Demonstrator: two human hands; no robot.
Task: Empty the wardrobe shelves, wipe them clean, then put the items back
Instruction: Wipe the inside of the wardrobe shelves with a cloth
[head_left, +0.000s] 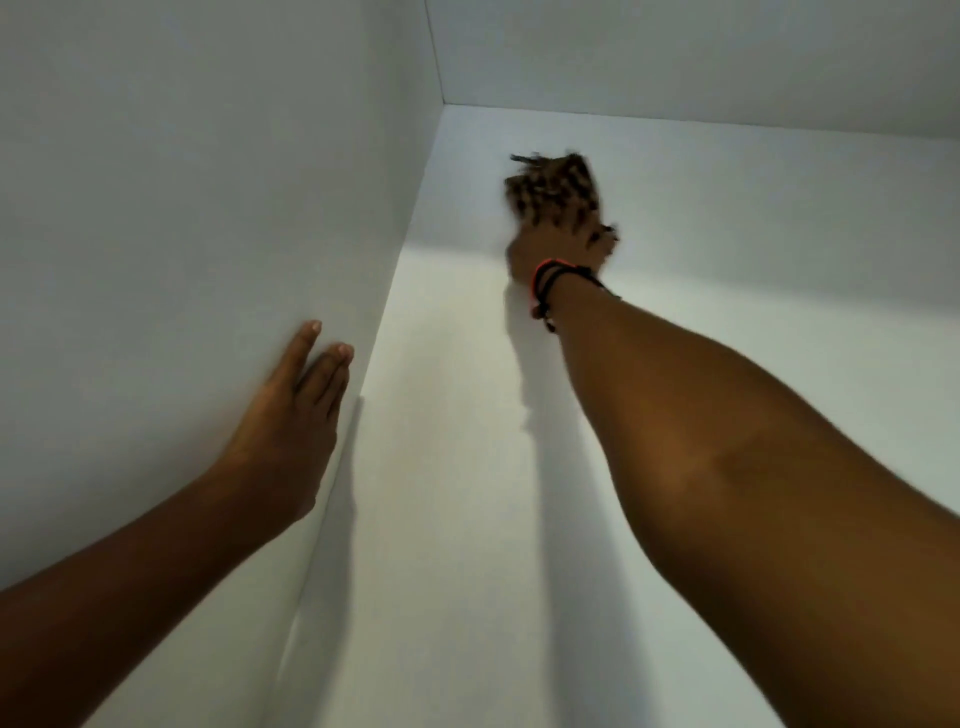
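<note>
Head view looks down into a white wardrobe compartment. Its shelf (467, 519) fills the middle and lower part of the picture, lit near the front and shaded toward the back. A white side wall (182, 182) rises on the left and meets the back wall (675, 52) in the far corner.

From the lower right the bare right forearm (727, 441) reaches deep across the shelf. The left hand (291, 431) lies flat against the side wall just above the seam with the shelf, its fingers straight, close together and holding nothing.

The right hand (558, 249) sits on the shelf toward the back, apart from both walls. It is blurred, so whether its fingers are curled round the fabric or pressed flat on it cannot be told.

A brown and black checked cloth (553, 189) lies on the shelf under and beyond those fingers. Most of it sticks out past the fingertips toward the back wall, with a frayed corner pointing left.

Red and black bracelets (545, 283) circle the right wrist.
</note>
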